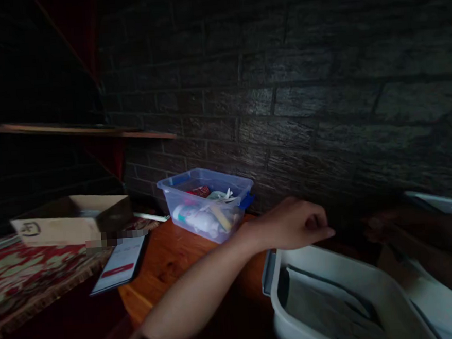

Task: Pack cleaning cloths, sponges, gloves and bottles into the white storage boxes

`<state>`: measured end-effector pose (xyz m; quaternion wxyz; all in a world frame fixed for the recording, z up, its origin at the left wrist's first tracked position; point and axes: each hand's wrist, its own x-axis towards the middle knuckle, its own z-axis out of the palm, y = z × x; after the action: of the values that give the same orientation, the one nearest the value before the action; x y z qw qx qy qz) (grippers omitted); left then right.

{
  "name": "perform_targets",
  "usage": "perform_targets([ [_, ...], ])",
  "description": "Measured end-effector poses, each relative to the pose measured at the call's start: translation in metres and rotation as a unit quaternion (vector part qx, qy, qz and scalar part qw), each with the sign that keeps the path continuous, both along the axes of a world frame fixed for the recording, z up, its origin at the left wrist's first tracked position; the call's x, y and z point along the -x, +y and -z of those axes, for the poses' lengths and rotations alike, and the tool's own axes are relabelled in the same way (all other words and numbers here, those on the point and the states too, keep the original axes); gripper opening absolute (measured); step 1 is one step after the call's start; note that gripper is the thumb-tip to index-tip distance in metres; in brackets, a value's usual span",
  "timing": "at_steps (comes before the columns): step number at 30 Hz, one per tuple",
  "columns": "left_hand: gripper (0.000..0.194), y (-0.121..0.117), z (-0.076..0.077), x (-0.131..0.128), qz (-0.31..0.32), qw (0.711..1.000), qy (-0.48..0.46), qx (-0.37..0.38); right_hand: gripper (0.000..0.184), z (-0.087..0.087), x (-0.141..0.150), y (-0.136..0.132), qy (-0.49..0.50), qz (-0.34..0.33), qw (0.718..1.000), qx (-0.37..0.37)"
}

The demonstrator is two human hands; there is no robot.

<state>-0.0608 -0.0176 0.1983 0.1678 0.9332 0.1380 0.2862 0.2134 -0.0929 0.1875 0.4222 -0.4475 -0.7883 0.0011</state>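
Curled left hand (300, 223) hangs above the white bin's open rim (343, 263); right hand's (383, 229) grip is unclear.

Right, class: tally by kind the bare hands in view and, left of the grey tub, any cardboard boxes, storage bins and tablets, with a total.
Bare hands: 2 (left hand; right hand, dim)
Cardboard box: 1
Translucent storage bin: 1
Tablet: 1
Total: 5

This looks like a dim corner of a home, with a brick-patterned wall (220, 92), a narrow shelf (72, 128), a fringed floral cloth (28, 281), a wooden worktop (158, 259) and a pale storage tub (328, 255).
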Motion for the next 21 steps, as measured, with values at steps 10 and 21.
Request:
perform_targets([
  [10, 0.017, 0.061, -0.023, 0.168, -0.289, 0.957, -0.012, 0.015, 0.030, -0.056, 0.110, 0.028, -0.174, -0.020, 0.982, 0.070],
  [21, 0.033, 0.131, -0.009, 0.230, -0.405, 0.879, 0.057, 0.246, 0.016, -0.045, 0.289, 0.166, -0.279, -0.045, 0.949, 0.142],
])
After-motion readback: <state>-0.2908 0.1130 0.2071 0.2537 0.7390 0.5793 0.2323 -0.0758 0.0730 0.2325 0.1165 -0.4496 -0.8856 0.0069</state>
